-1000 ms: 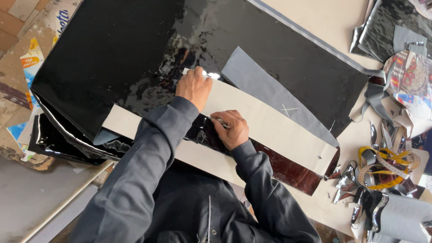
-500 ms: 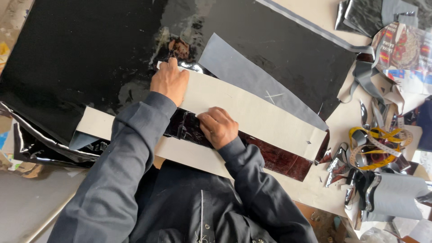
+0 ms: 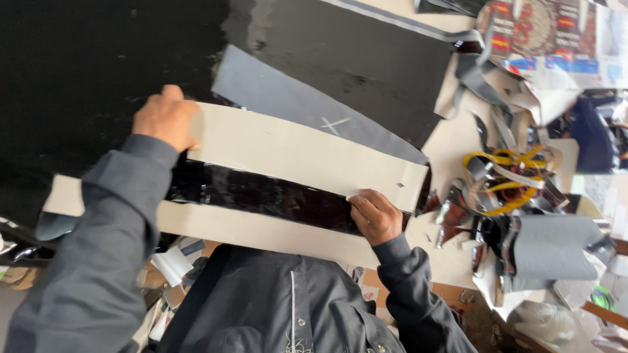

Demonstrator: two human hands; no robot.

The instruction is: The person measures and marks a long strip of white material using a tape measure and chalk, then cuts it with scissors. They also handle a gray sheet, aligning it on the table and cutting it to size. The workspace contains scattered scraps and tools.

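My left hand [image 3: 167,117] grips the left end of a long cream card strip [image 3: 294,153] that lies slanted across the work surface. My right hand [image 3: 374,216] rests with curled fingers at the strip's lower edge near its right end; whether it holds a small tool is hidden. Under that edge lies a glossy dark strip of material [image 3: 275,196], with a second cream strip [image 3: 261,232] below it. A grey piece with a chalk cross [image 3: 288,98] pokes out above the top strip. All of it lies on a large black sheet [image 3: 98,59].
A yellow tape measure [image 3: 510,170] lies tangled among dark offcuts to the right. A grey roll [image 3: 549,252] sits below it at the table's right edge. Printed paper and scraps [image 3: 543,33] pile up at the top right. Paper bits [image 3: 170,265] lie by my left sleeve.
My right hand has slid from the middle of the cream strip along its lower edge to the right end. The left hand stays at the left end.
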